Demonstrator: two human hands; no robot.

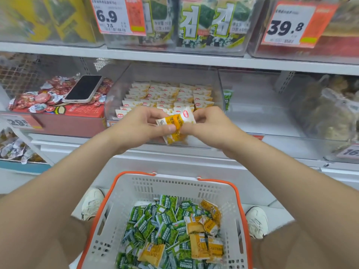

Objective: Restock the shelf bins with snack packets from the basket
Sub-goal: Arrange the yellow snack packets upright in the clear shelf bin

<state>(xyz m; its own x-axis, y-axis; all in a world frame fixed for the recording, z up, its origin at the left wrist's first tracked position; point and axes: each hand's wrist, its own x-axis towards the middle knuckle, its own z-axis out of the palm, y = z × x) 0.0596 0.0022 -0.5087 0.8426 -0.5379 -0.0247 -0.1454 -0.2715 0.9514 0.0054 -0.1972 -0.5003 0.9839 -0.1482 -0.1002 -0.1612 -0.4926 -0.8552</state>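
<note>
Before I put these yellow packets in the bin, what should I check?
1. Grip: left hand and right hand both pinch the yellow packets: ok.
2. Match: the clear bin ahead holds the same yellow kind: ok.
3. Room left in that bin: cannot tell.
4. Obstruction: the phone lies in the neighbouring bin, out of the way: ok.
5. Sorting: the basket mixes yellow with green packets: not ok.

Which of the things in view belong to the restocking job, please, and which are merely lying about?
Part of the job: yellow packets, pinched by left hand and right hand; basket; green packets in it; clear bin of matching yellow packets.
Lying about: phone, resting on red sweets; seaweed packs overhead; price tags.
</note>
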